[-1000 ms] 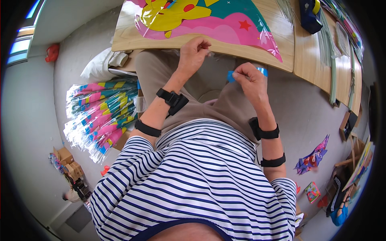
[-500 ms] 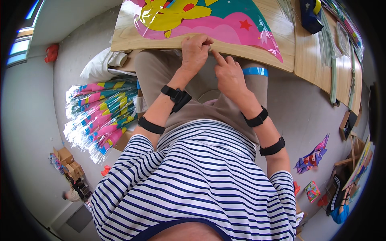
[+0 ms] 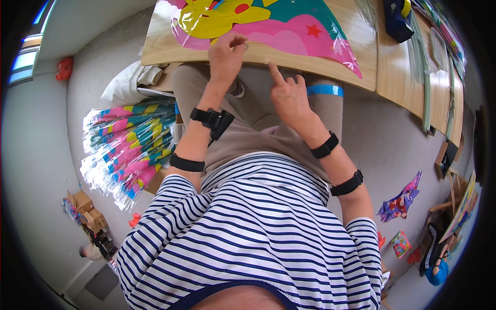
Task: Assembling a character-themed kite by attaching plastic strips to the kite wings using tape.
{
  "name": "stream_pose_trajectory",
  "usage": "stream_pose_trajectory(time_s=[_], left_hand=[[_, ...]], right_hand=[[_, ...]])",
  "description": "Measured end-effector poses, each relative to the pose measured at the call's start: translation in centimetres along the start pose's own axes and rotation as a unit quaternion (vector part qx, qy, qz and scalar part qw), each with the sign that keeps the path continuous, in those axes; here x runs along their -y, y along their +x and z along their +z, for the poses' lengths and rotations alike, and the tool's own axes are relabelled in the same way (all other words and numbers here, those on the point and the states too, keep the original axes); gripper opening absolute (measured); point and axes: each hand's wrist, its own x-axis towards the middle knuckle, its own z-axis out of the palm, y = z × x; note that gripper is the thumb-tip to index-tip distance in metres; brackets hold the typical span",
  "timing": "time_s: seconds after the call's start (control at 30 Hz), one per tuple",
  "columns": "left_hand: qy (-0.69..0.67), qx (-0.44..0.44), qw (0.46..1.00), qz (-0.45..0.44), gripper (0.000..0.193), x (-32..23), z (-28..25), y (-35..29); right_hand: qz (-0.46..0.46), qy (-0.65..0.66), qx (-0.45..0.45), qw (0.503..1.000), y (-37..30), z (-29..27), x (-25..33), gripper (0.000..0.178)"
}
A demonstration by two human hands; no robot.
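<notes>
A glossy printed plastic sheet (image 3: 289,36) in pink, teal and yellow lies on the wooden table (image 3: 206,56), its curved border along the near edge. My left hand (image 3: 226,58) is raised at that edge, over the sheet's lower left part. Its fingers are curled into a pinch; whether anything thin is between them cannot be made out. My right hand (image 3: 292,101) is just short of the table edge, above my lap. Its index finger points out to the edge, the other fingers are apart and loosely bent, and no held thing shows.
A blue tape dispenser (image 3: 397,20) stands on the table at right, near bundles of thin pale rods (image 3: 421,72). At my left lies a stack of folded printed sheets (image 3: 129,150), with white cloth (image 3: 126,85) above. A purple printed piece (image 3: 400,202) is on the floor.
My left hand has moved left and a little away from me, parting from my right hand. The right hand has shifted slightly left, index finger still extended.
</notes>
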Motion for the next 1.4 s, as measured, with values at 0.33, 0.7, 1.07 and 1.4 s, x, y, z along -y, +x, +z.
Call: stream_pose_trajectory(time_s=[0.33,0.7,1.07,1.4], left_hand=[[-0.087,0.027,0.988,-0.126,0.018,1.3,-1.7,-1.8],[-0.388,0.236,0.885,-0.102,0.027,-9.4,-1.5,-1.2],[-0.337,0.279,0.897,-0.062,0.022,-12.5,0.1,-0.4],[-0.334,0.232,0.913,0.029,0.015,-17.7,-2.0,4.0]], right_hand=[[0.035,0.204,-0.124,0.970,0.1,0.2,-1.8,0.009],[0.196,0.619,-0.071,0.757,-1.6,-8.5,-5.1,0.010],[0.199,0.670,-0.123,0.704,-3.6,-10.5,-6.1,0.018],[0.251,0.589,0.101,0.761,-11.7,-9.3,-10.2,0.021]])
